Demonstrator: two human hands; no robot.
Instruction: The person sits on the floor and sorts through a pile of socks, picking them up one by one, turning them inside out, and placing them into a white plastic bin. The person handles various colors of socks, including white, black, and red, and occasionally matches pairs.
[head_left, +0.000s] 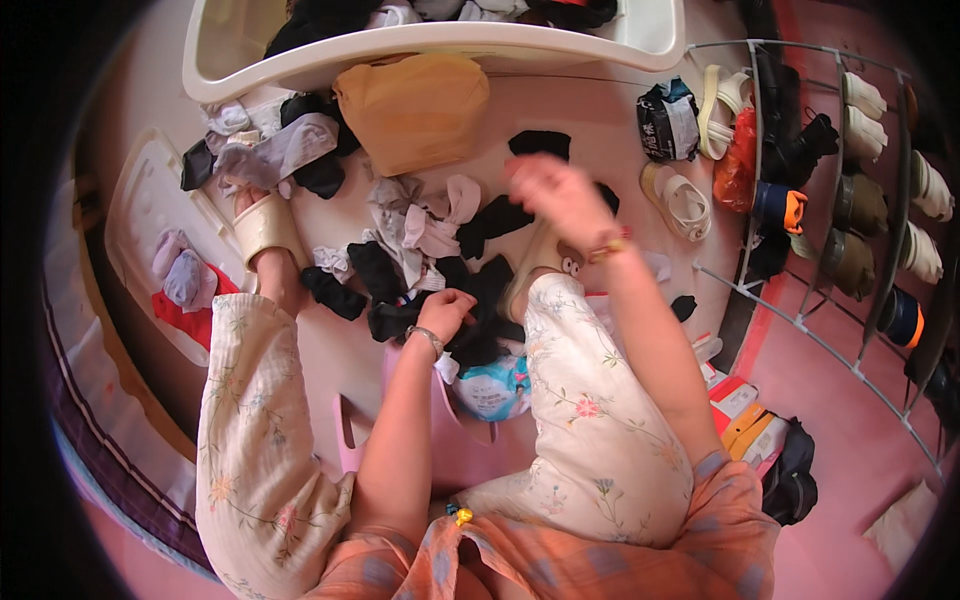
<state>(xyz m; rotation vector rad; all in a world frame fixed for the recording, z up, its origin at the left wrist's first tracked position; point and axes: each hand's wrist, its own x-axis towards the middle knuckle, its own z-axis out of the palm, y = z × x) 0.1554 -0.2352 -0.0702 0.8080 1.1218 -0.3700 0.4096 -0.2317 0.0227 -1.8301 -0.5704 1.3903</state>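
Low over a heap of black, grey and white socks (431, 225) rests my left hand (448, 311), fingers curled, near black socks at the heap's lower edge; whether it grips one is hidden. My right hand (551, 187), blurred, is raised to the right of the heap, just below a flat black sock (540, 142) on the floor. Its fingers are too blurred to read. A second sock heap (277, 150) lies at the upper left. On a white plastic lid (150, 180) at the left sit red cloth and rolled grey-lilac socks (184, 277).
A white plastic tub (435, 37) holding dark and light cloth stands at the top, with a yellow-orange bag (412, 112) before it. White sandals (675, 202) and a metal shoe rack (799, 322) are on the right. A blue-white package (495, 390) lies between my legs.
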